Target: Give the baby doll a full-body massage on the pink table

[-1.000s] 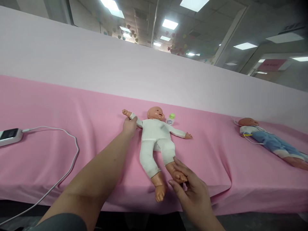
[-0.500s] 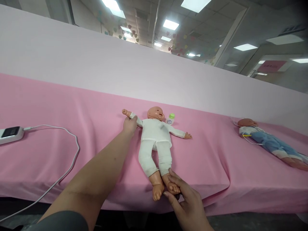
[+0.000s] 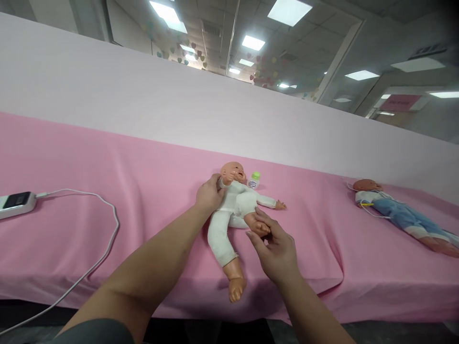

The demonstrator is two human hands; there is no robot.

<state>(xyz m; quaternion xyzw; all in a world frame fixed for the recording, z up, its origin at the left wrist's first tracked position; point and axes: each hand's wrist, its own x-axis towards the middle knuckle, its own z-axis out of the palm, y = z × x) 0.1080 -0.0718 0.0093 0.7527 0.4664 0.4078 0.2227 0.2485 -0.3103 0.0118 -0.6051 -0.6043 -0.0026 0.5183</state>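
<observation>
A baby doll point(image 3: 221, 234) with a white cloth body lies on its back on the pink cloth, its head toward the wall. My left hand point(image 3: 211, 193) is closed around the doll's arm on the left, which is folded up so its small hand lies by the chin. In my right hand point(image 3: 278, 246) is the doll's foot on the right side; that leg is raised and bent toward the belly. The other leg stretches toward the table's front edge. A small clear bottle with a green cap point(image 3: 254, 180) stands beside the doll's head.
To the right lies a second doll in blue and white clothes point(image 3: 405, 215), with thin tubing about it. A white device with a dark screen point(image 3: 16, 204) sits far left, its white cable point(image 3: 114, 229) curving down over the front edge. A white wall point(image 3: 143, 105) runs behind.
My left hand has folded the doll's arm in from the side toward its chin. With my right hand, the doll's leg has come up from straight to bent over the belly.
</observation>
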